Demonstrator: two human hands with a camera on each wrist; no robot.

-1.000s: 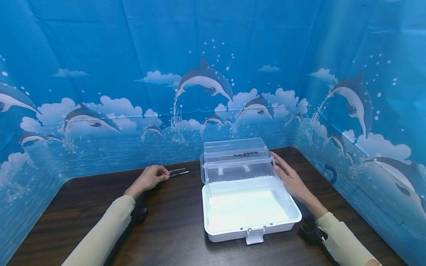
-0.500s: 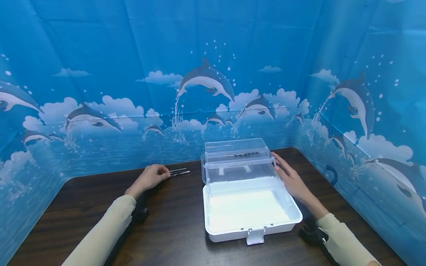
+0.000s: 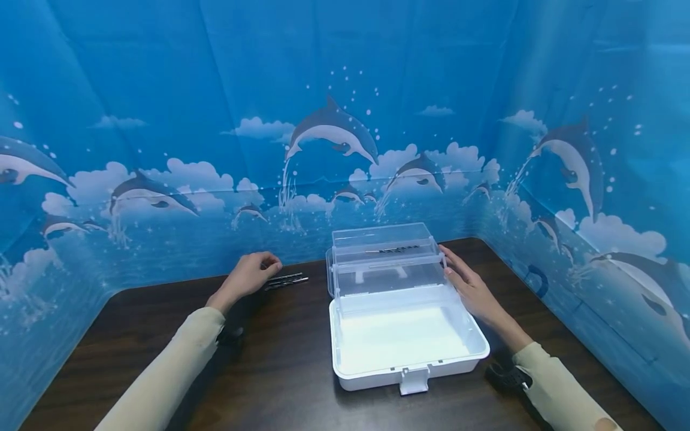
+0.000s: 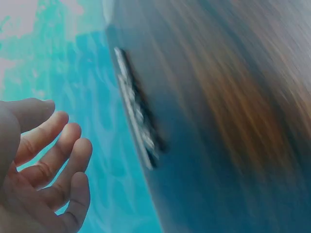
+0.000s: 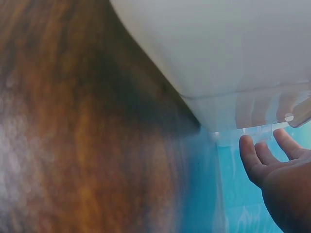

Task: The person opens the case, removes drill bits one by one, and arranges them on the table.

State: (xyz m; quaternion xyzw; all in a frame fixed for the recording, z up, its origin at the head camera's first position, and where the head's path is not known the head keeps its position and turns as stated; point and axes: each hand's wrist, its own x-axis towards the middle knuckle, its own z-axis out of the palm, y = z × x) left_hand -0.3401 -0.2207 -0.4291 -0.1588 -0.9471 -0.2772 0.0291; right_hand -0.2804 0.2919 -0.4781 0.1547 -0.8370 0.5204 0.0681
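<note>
My left hand [image 3: 250, 272] hovers just above the metal drill bits [image 3: 287, 280], which lie together on the table near its back edge. In the left wrist view its fingers [image 4: 80, 155] curl loosely and hold nothing; the drill bits [image 4: 136, 114] lie apart from them. A white box [image 3: 404, 383] stands with its lid back and its clear tiered trays [image 3: 385, 278] raised. In the upper tray lies a dark spiral drill bit [image 3: 399, 249]. My right hand [image 3: 474, 293] rests against the trays' right side, fingers fairly straight; in the right wrist view, fingers [image 5: 250, 155] stand beside the box wall [image 5: 218, 63].
The dark wood table [image 3: 269, 371] ends at a blue dolphin-print curtain [image 3: 215, 149] behind and along both sides. A white latch [image 3: 414, 381] hangs down at the box's front. Both wrists wear black straps, such as the right strap [image 3: 507, 378].
My left hand has let go of the drill bits and lifted slightly up and away from them; they stay on the table. My right hand and the box have not visibly moved.
</note>
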